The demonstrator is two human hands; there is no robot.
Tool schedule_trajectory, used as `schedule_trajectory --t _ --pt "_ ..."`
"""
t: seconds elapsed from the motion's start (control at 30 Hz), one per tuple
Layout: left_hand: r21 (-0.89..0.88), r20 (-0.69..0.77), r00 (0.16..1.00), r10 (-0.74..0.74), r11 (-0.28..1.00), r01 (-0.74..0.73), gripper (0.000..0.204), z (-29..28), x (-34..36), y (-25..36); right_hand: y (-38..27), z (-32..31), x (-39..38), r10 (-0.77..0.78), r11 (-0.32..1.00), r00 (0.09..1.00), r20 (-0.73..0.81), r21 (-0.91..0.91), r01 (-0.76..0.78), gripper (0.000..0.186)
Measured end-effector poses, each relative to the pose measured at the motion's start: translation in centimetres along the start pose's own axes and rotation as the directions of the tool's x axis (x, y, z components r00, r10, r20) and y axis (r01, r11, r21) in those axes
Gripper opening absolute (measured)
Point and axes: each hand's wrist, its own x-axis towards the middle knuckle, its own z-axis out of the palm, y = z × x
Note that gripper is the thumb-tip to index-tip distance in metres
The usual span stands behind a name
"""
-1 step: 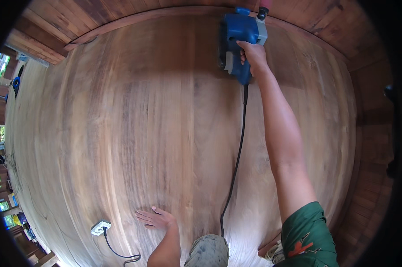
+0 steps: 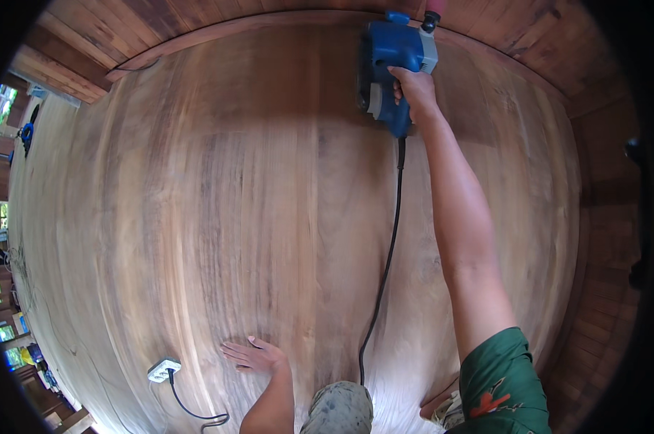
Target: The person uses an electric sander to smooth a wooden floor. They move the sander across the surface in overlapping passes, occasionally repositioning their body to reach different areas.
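Note:
At the far side of the wooden floor [image 2: 269, 188], my right hand [image 2: 414, 92] is closed round the rear handle of a blue belt sander [image 2: 395, 47]. The sander rests on the boards near the far wall, and my right arm is stretched out to it. Its black cord [image 2: 387, 275] runs back across the floor toward my knee [image 2: 339, 405]. My left hand [image 2: 253, 354] lies flat on the boards at the near left, fingers spread, holding nothing. The sander's belt underneath is hidden.
A white power strip [image 2: 164, 370] with a black plug and cord lies left of my left hand. Wooden walls stand at the far side [image 2: 269, 6] and right [image 2: 602, 239]. Thin loose cables [image 2: 23, 267] and a blue object [image 2: 27, 132] lie at the far left.

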Motion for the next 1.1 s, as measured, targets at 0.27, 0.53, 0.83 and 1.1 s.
schedule_trajectory --t 0.27,0.53,0.83,1.1 --pt "-0.008 -0.008 1.000 -0.005 1.000 0.005 0.084 1.2 0.1 0.0 1.4 0.4 1.9 0.042 0.999 0.999 -0.015 0.009 -0.042 0.023" --pt "-0.020 0.041 0.999 0.007 1.000 -0.006 0.088 -1.4 -0.7 1.6 -0.5 -1.0 1.0 0.083 0.995 0.996 0.035 -0.059 -0.081 0.022" --pt "-0.032 0.053 0.998 0.015 0.999 -0.013 0.085 -4.3 -1.2 2.6 -2.3 -6.5 -11.3 0.060 0.983 0.995 0.076 -0.176 -0.046 0.027" --pt "-0.043 0.073 0.997 0.019 0.999 -0.016 0.081 -4.4 -1.3 2.4 2.2 -12.5 -29.0 0.100 0.982 0.994 0.051 -0.167 -0.090 0.022"
